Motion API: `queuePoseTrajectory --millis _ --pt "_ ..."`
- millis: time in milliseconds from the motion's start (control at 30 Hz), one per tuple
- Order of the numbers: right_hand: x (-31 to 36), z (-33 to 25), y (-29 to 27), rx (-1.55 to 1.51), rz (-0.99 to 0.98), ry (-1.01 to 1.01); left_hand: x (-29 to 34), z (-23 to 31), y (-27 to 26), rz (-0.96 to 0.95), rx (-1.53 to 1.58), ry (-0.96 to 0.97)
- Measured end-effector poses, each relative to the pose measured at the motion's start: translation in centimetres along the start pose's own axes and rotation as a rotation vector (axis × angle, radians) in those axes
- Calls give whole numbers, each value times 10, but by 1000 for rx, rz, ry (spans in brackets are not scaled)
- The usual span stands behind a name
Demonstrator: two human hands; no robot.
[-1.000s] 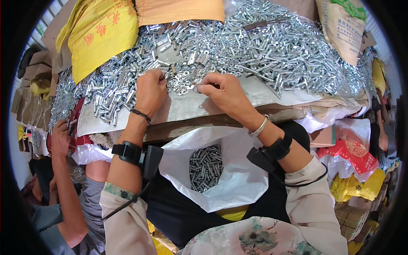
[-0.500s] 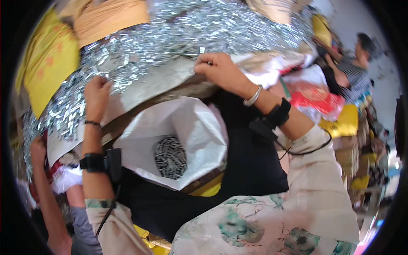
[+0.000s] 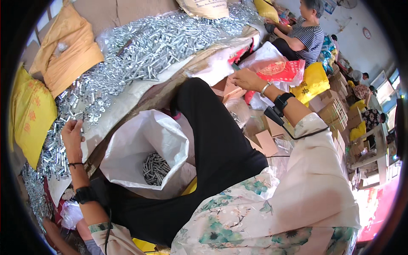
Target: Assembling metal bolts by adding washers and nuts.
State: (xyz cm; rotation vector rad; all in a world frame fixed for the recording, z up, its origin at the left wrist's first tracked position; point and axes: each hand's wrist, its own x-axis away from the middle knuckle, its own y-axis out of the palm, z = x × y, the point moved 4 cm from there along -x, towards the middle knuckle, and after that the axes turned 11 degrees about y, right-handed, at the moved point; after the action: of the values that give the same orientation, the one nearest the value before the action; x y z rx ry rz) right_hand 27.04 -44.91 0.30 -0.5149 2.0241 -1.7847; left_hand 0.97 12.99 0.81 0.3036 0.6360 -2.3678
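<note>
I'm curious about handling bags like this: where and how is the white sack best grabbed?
Probably by opposite sides of its rim, from above: the white sack gapes upward and its thin edge looks pinchable, while the metal parts lie low inside.

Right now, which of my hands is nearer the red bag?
Right. Your right hand is beside the red bag; your left hand is far left of it, by the metal parts.
</note>
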Motion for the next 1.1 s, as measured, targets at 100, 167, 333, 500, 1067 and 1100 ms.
queuePoseTrajectory --millis 100,167,333,500,1067,1100 --pt "-25 -32 -11 -61 94 -125 6 -2 0 73 132 -82" --pt "-45 -83 -27 -182 96 -239 13 11 8 88 328 -176" --pt "-102 -238 -64 -412 104 -609 40 26 49 83 865 -402" --pt "-165 -317 -29 -547 100 -712 47 42 86 63 1151 -493" --pt "-169 -349 25 -276 247 -549 54 37 95 152 927 -602" --pt "-162 -354 22 -420 262 -563 55 37 95 158 928 -616"
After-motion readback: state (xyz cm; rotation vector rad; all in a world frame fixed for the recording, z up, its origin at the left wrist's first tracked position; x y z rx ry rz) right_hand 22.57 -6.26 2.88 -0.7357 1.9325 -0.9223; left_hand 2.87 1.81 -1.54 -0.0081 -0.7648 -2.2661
